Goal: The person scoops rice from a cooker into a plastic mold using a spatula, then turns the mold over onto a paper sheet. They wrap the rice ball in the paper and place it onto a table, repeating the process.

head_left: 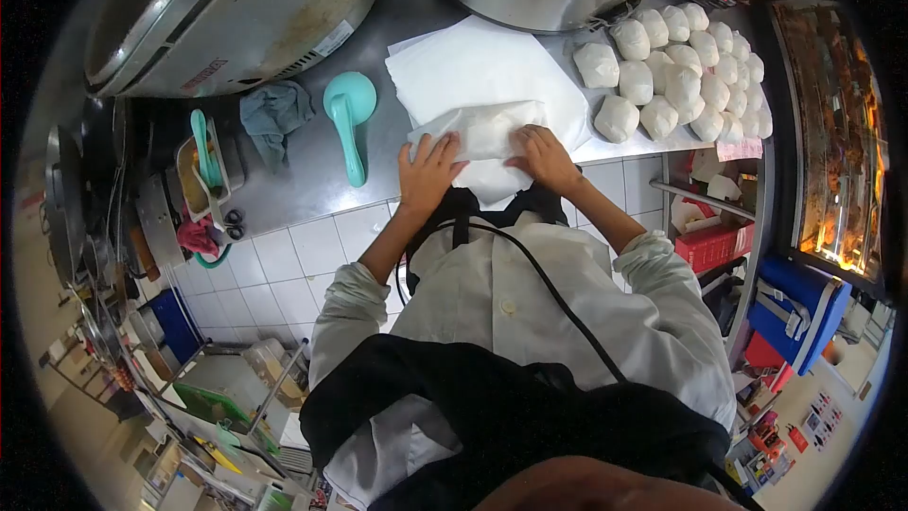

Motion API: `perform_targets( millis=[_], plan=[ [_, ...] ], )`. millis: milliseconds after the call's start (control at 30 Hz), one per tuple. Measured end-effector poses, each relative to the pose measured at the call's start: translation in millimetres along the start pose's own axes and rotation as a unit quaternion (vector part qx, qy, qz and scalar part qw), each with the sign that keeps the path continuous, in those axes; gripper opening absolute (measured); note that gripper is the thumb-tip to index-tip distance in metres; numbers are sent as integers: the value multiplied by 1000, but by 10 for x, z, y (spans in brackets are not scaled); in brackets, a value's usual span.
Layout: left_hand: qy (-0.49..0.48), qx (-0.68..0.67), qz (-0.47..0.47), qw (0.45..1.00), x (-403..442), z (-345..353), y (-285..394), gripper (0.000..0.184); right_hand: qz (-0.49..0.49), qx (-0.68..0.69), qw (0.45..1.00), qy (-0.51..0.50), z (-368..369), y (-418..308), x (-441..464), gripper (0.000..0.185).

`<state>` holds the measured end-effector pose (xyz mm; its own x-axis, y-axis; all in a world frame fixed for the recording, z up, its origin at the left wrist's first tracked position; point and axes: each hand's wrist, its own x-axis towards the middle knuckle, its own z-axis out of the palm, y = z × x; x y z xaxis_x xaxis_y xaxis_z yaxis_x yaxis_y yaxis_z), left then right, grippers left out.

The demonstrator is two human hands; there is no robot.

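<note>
A sheet of white wrapping paper (pixel 490 121) lies folded over at the counter's front edge, on a stack of white paper sheets (pixel 473 61). My left hand (pixel 430 172) holds the left end of the fold, fingers on top and thumb on the near side. At the right end, my right hand (pixel 547 159) grips the same paper between its thumb and bent fingers. Whatever lies inside the fold is hidden. Part of the paper hangs over the edge towards my body.
Several white wrapped bundles (pixel 681 83) sit on the right, beside a lit glass cabinet (pixel 823 132). A turquoise scoop (pixel 350 123), grey cloth (pixel 274 118) and small container (pixel 194 185) lie left. Large metal pots (pixel 246 19) line the back.
</note>
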<state>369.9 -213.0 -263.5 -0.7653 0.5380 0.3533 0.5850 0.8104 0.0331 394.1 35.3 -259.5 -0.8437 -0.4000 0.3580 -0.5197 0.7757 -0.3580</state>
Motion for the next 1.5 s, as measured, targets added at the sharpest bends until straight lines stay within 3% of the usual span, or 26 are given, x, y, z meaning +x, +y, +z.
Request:
perform_targets(
  millis=[100, 200, 267, 300, 333, 367, 433, 467, 500, 567, 700, 800, 867, 900, 967, 1000, 1067, 1100, 1167, 1200, 1233, 1300, 1333, 1400, 1433, 1500],
  plan=[
    [-4, 51, 71, 996, 28, 35, -222, 45, -53, -16, 998, -12, -5, 172, -105, 31],
    [-6, -35, 79, 996, 126, 71, -354, 28, 45, 71, 996, -5, 96, 280, -40, 26],
    [-93, -129, 25, 987, 210, 41, -392, 19, 107, 112, 988, -19, 149, 337, 41, 28],
    [-92, -129, 29, 987, 271, 25, -390, 19, 190, 152, 969, -43, 140, 347, 118, 32],
    [-144, -171, -52, 973, 339, 10, -377, 20, 271, 193, 941, -66, 116, 340, 212, 37],
    [-193, -209, -132, 950, 414, 11, -374, 22, 272, 192, 941, -64, 89, 343, 315, 37],
    [-225, -177, -179, 941, 603, 94, -412, 24, 322, 165, 928, -86, 65, 319, 482, 46],
    [-254, -145, -229, 928, 662, 124, -408, 26, 270, 92, 958, -8, 158, 347, 504, 49],
    [-253, -146, -227, 929, 738, 77, -379, 26, 270, 90, 959, -6, 110, 337, 594, 49],
    [-77, -129, -168, 974, 849, -72, -285, 27, 178, -73, 978, -85, -93, 262, 788, 47],
    [-186, -99, -66, 975, 874, -94, -263, 27, 70, -53, 978, -189, 13, 345, 805, 19],
    [-215, -96, -35, 971, 686, -3, -148, 18, 71, -67, 990, -98, 62, 182, 537, 11],
    [-109, -26, 32, 993, 422, 125, -30, 13, 117, -83, 989, -22, 157, 24, 346, 13],
    [-109, -25, 31, 993, 325, 167, 13, 13, 107, -58, 991, 47, 267, -5, 258, 20],
    [-18, -45, 17, 999, 185, 208, 78, 24, 161, -15, 979, 121, 329, -182, 256, 28],
    [-74, -9, 47, 996, 157, 187, 80, 35, 162, -14, 979, 120, 357, -268, 266, 28],
    [-80, -65, 4, 995, 173, 116, 155, 37, 289, 108, 929, 204, 416, -423, 312, 24],
    [-84, -120, -41, 988, 172, 84, 188, 38, 290, 109, 929, 203, 402, -500, 355, 24],
    [-83, -119, -33, 989, 146, 97, 175, 39, 388, 240, 874, 168, 333, -586, 507, 30],
    [-85, -120, -25, 989, 126, 81, 175, 39, 389, 210, 887, 134, 370, -590, 518, 48],
    [-87, -118, -24, 989, 121, 70, 168, 39, 390, 212, 886, 135, 412, -599, 538, 48],
    [-98, -193, -55, 975, 113, 38, 169, 40, 334, 264, 888, 174, 468, -626, 576, 68],
    [-99, -190, -54, 975, 125, 31, 165, 40, 352, 341, 859, 150, 468, -605, 609, 74],
    [-62, -356, -136, 922, 147, 7, 184, 46, 323, 393, 849, 144, 305, -578, 717, 71],
    [-63, -354, -135, 923, 282, -133, 222, 46, 291, 440, 838, 137, 202, -555, 784, 69],
    [63, -408, -157, 897, 548, -371, 337, 52, 287, 484, 816, 129, 94, -477, 832, 67]
  ],
)
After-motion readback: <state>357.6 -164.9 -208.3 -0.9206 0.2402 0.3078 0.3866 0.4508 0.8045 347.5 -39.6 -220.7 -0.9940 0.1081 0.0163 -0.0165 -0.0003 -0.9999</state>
